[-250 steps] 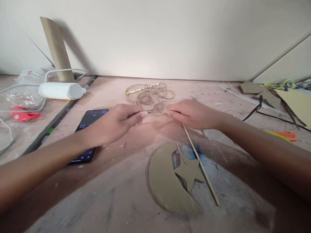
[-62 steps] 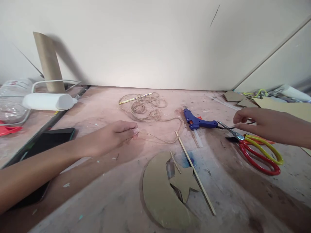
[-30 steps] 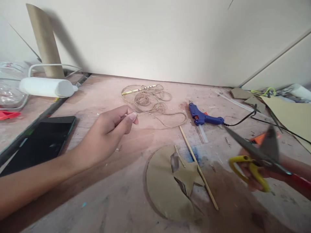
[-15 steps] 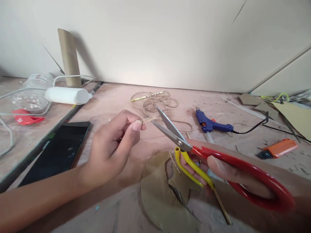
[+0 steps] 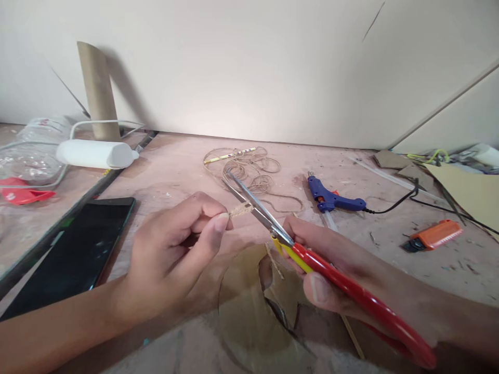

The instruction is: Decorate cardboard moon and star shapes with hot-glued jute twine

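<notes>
My left hand [image 5: 183,239] pinches a short piece of twisted jute twine [image 5: 240,210] between thumb and fingertips. Red- and yellow-handled scissors [image 5: 268,218] are gripped in my right hand [image 5: 331,265], their blades nearly together across the twine's free end. Behind the blades lies a loose tangle of jute twine [image 5: 268,165] with a patterned pencil-like stick [image 5: 230,155] on it. Below my hands rests a round piece of cardboard [image 5: 241,301] with a smaller torn-edged cardboard piece [image 5: 290,296] on top, partly hidden by my right hand.
A blue glue gun [image 5: 335,200] and an orange box cutter [image 5: 434,236] lie to the right. On the left are a black phone [image 5: 78,254], a white bottle [image 5: 95,154] and a red plastic piece [image 5: 27,192]. A cardboard tube [image 5: 99,93] stands against the wall.
The scissors have swung forward and left, and their blades have closed from wide apart onto the twine. My left hand keeps its pinch. The whole view has shifted slightly.
</notes>
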A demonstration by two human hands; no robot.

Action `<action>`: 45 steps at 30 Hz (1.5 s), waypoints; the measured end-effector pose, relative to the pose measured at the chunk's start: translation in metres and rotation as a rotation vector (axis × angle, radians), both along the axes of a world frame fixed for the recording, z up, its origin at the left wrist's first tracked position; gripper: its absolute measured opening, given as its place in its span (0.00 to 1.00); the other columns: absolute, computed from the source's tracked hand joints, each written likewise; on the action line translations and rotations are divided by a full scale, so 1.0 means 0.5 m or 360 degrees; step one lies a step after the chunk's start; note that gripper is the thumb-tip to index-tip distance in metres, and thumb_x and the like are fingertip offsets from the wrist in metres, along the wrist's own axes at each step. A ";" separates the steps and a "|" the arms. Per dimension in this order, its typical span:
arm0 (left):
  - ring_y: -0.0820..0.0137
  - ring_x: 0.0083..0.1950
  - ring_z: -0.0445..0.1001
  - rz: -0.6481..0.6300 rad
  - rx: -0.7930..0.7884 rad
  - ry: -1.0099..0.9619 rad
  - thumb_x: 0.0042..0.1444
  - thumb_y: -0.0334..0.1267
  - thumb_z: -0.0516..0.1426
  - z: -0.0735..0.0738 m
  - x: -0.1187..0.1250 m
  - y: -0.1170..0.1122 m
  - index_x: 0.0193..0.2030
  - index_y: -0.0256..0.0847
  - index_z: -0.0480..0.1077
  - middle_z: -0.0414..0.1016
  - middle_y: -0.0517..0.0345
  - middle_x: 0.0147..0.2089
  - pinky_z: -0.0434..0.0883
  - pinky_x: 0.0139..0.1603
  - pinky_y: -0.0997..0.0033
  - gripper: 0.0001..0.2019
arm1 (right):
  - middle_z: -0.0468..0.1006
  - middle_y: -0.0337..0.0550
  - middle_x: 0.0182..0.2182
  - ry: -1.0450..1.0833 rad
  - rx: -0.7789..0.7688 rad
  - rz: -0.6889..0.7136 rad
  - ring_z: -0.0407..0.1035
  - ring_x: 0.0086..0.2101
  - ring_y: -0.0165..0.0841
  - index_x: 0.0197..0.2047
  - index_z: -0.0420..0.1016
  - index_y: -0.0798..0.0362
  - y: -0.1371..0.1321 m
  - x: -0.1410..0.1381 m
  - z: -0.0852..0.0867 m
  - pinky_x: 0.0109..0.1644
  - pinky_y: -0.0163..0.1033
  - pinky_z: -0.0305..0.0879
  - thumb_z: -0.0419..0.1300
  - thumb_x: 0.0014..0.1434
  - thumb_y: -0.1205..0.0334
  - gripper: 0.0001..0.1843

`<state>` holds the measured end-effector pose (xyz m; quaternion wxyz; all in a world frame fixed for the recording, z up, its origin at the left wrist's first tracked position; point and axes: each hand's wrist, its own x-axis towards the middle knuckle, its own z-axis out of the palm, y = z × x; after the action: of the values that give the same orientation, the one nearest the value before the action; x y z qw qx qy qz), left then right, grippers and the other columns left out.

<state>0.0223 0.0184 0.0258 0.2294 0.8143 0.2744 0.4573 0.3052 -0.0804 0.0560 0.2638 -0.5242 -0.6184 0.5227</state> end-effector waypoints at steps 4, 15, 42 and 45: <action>0.70 0.23 0.69 -0.0005 -0.0031 0.0024 0.88 0.43 0.63 -0.004 -0.001 0.005 0.40 0.52 0.75 0.73 0.68 0.24 0.64 0.25 0.65 0.17 | 0.68 0.32 0.37 0.0171 -0.0238 0.0064 0.60 0.34 0.34 0.45 0.69 0.43 0.016 0.002 0.008 0.33 0.43 0.60 0.76 0.57 0.00 0.53; 0.71 0.22 0.70 -0.0009 -0.0050 0.0091 0.84 0.37 0.60 0.005 0.004 0.007 0.41 0.54 0.75 0.73 0.70 0.23 0.65 0.24 0.64 0.15 | 0.66 0.29 0.32 0.0199 -0.0206 -0.0114 0.55 0.30 0.30 0.42 0.71 0.44 0.012 -0.013 0.008 0.29 0.40 0.53 0.83 0.60 0.09 0.48; 0.72 0.22 0.68 -0.0033 0.0076 0.0167 0.92 0.37 0.59 -0.014 -0.011 0.024 0.43 0.51 0.73 0.73 0.72 0.25 0.62 0.24 0.65 0.17 | 0.66 0.33 0.34 -0.0058 -0.0058 -0.0197 0.57 0.34 0.35 0.38 0.69 0.43 0.017 -0.012 -0.014 0.36 0.46 0.53 0.73 0.70 0.09 0.45; 0.71 0.24 0.70 -0.0053 0.0102 0.0194 0.92 0.34 0.57 -0.012 -0.012 0.025 0.44 0.50 0.72 0.73 0.72 0.26 0.63 0.26 0.67 0.17 | 0.66 0.34 0.33 -0.0135 -0.0019 -0.0194 0.59 0.34 0.36 0.38 0.67 0.42 0.020 -0.009 -0.005 0.36 0.46 0.56 0.70 0.71 0.07 0.45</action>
<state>0.0166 0.0310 0.0198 0.1937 0.8520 0.2595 0.4113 0.3004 -0.0703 0.0537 0.2656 -0.5841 -0.5929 0.4866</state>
